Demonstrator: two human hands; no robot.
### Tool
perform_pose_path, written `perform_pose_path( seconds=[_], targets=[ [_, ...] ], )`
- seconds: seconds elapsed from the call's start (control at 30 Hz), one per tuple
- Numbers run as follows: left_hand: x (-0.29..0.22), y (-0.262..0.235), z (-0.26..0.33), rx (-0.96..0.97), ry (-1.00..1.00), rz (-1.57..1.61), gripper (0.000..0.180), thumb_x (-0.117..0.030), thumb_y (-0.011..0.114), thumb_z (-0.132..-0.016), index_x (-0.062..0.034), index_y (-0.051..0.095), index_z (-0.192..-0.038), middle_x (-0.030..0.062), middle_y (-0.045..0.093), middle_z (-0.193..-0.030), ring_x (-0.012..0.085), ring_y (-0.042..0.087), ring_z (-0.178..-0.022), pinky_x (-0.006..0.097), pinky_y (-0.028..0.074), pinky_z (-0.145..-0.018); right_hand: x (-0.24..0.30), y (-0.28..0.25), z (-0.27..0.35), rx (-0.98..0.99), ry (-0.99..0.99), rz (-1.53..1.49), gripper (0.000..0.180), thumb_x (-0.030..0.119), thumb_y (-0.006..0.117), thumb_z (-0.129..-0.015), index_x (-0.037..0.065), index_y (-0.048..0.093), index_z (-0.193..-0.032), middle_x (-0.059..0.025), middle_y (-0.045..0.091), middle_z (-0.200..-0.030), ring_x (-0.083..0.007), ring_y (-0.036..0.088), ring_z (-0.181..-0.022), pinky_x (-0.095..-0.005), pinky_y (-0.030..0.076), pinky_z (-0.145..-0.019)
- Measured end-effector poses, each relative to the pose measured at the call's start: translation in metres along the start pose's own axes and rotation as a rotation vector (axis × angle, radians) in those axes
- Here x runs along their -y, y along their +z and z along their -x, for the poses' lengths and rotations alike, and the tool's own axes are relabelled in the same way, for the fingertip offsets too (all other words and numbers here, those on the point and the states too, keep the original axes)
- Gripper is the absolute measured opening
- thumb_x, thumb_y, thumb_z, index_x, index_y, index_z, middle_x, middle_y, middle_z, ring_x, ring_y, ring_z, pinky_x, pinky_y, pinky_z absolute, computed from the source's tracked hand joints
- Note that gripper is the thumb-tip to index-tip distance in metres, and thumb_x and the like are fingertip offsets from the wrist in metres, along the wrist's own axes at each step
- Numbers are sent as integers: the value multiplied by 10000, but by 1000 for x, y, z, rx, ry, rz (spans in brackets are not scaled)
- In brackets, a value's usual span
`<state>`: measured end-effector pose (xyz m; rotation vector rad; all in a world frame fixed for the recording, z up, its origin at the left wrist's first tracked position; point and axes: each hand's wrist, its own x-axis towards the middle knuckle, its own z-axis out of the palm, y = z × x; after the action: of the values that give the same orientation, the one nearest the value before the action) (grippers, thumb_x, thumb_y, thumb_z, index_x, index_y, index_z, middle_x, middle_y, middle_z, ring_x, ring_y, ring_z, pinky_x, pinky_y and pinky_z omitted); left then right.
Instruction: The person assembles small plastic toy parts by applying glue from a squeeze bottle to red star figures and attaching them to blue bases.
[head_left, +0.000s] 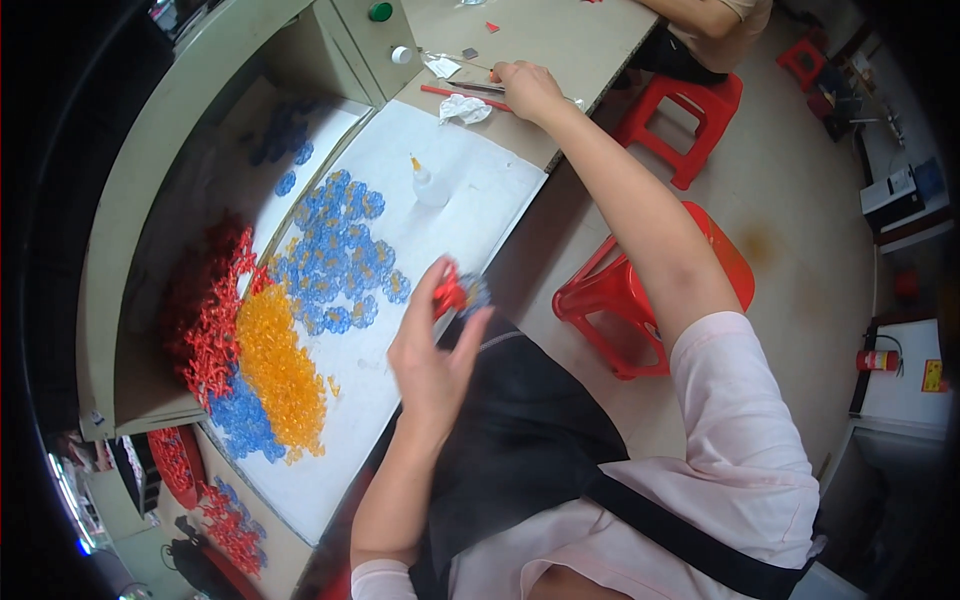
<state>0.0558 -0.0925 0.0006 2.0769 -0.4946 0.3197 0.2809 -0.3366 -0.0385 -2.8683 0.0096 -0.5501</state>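
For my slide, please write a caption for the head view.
Left hand holds small red piece; right hand reaches across table.

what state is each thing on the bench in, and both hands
left hand: raised over the lap, pinching a small red and blue piece
right hand: stretched out, resting on the far table by a red stick
glue bottle: upright on the white sheet, cap on
blue pieces: spread loose
orange pieces: heaped
red pieces: piled at the sheet's edge
crumpled paper: lying loose
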Motion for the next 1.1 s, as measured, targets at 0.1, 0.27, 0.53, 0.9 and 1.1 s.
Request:
perform_pose_path(
  seconds=[0.1, 0.27, 0.53, 0.9, 1.1],
  targets=[
    [-7, 37, -44, 25, 76, 54, 512, -48, 699, -666, -20, 484, -1130, 145, 586, -1003, 224, 605, -842, 294, 465, -744, -16, -21, 16, -149, -96, -312, 241, 16, 483, -728, 54, 575, -947, -153, 552, -827, -310, 564, -739, -403, 450, -694],
    [0, 106, -126, 63, 90, 167, 476, -64, 685, -670, -46, 492, -1105, 141, 596, -909, 246, 595, -815, 321, 463, -700, -62, -68, 108, -64, 347, -1312, 316, -17, 440, -777, 40, 487, -1084, -19, 453, -750, -75, 458, -608, -196, 392, -530],
    [11, 210, -214, 22, 190, -7, 443, -101, 681, -694, -42, 493, -1091, 115, 617, -854, 202, 605, -754, 308, 466, -695, -106, -35, 199, -178, 628, -1470, 385, -43, 556, -727, 15, 460, -1095, -45, 460, -845, -76, 479, -660, -188, 385, -563],
    [20, 254, -240, 83, 210, -139, 429, -111, 666, -698, -50, 496, -1086, 134, 622, -798, 255, 603, -718, 337, 459, -673, -133, -7, 174, -229, 562, -1218, 277, 70, 425, -852, 41, 499, -1118, -17, 580, -770, -42, 464, -583, -174, 397, -483],
    [19, 252, -239, 100, 232, -121, 434, -93, 657, -702, -50, 486, -1099, 141, 615, -790, 265, 597, -705, 344, 458, -678, -128, -13, 154, -239, 555, -1242, 246, 71, 455, -840, 34, 506, -1078, -27, 583, -746, -43, 459, -529, -174, 377, -448]
  ],
)
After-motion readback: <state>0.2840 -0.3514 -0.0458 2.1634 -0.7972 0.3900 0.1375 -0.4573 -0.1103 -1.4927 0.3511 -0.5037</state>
